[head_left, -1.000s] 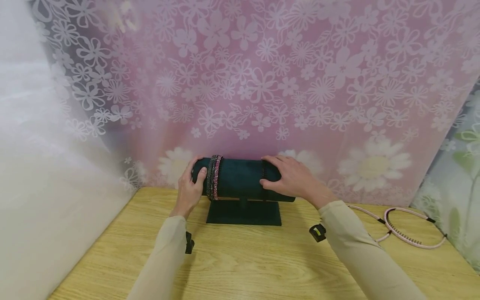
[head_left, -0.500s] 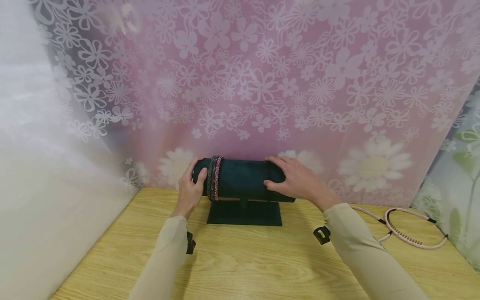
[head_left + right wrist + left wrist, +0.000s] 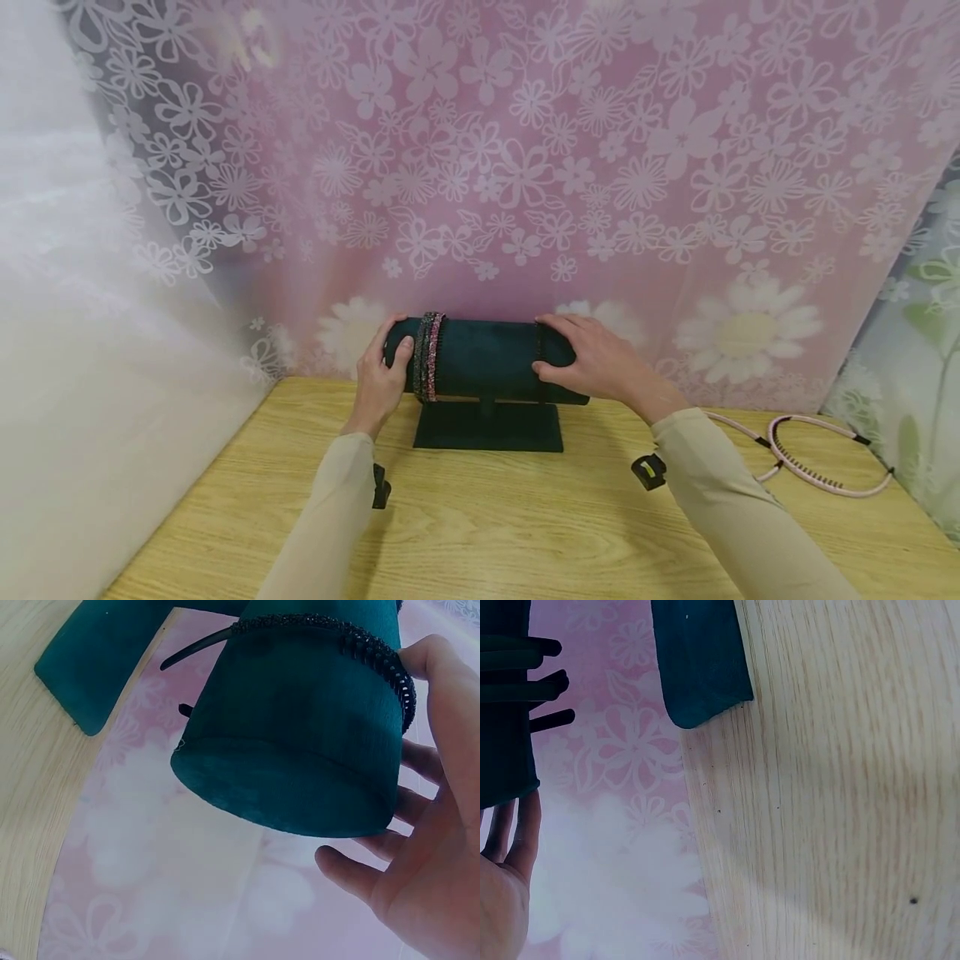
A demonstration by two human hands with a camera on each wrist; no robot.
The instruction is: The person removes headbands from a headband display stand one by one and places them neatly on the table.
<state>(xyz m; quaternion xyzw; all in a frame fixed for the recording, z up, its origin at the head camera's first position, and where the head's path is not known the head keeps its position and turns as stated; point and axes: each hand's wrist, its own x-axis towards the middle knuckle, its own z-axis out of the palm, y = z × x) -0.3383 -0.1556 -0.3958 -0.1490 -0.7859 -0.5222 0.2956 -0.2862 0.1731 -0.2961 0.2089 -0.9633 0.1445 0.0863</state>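
- Main change: the black headband (image 3: 307,621) sits a bit further toward the right end of the roll (image 3: 487,358) than it did a second ago, and there's more green between it and the sparkly pair now.
- Right hand (image 3: 600,358) has shifted the same way. It's pinching that black band, thumb at the front of the roll and index finger up top. Sleeve and wrist camera (image 3: 648,472) have scooted right too.
- From the right wrist, the band's beads and teeth show clearly, with one smooth end poking out past the roll. A few fingers are round the far side.
- Left hand (image 3: 381,379) looks pretty much where it was, gripping the left end of the roll, thumb in front, fingers mostly hidden behind.
- The sparkly pair, a dark band (image 3: 421,358) and a pink band (image 3: 432,358), hasn't budged: side by side around the roll, just beside the left thumb.
- Stand's base (image 3: 487,427) is in basically the same spot, flat on the wood table (image 3: 480,525).
- Pink hoops (image 3: 795,472) off to the right haven't moved either, lying on the table partly behind the right sleeve (image 3: 720,475).
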